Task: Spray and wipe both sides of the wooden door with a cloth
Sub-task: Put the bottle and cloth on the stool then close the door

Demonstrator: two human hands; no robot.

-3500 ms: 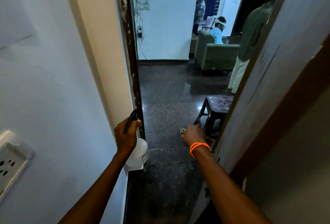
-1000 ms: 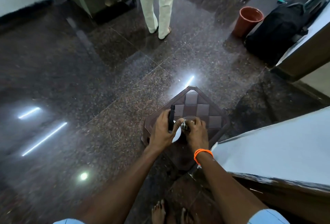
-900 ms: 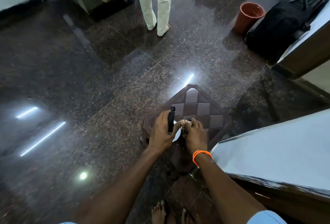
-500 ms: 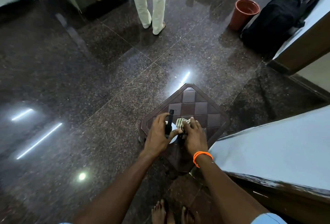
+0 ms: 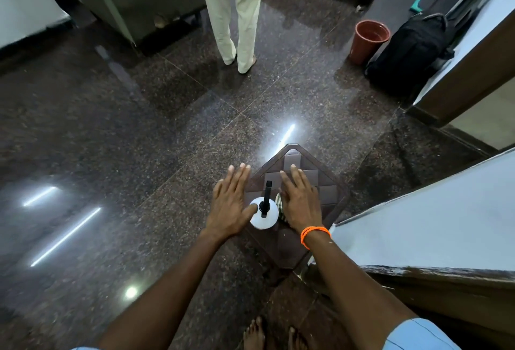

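You have two hands out in front of you, your left hand and your right hand, and two bare feet at the bottom. You can count one stool, with one spray bottle and one cloth on it. One orange band goes round your right wrist. One other person stands on the floor. By the wall there is one brown bucket and one black bag. One door is beside you.
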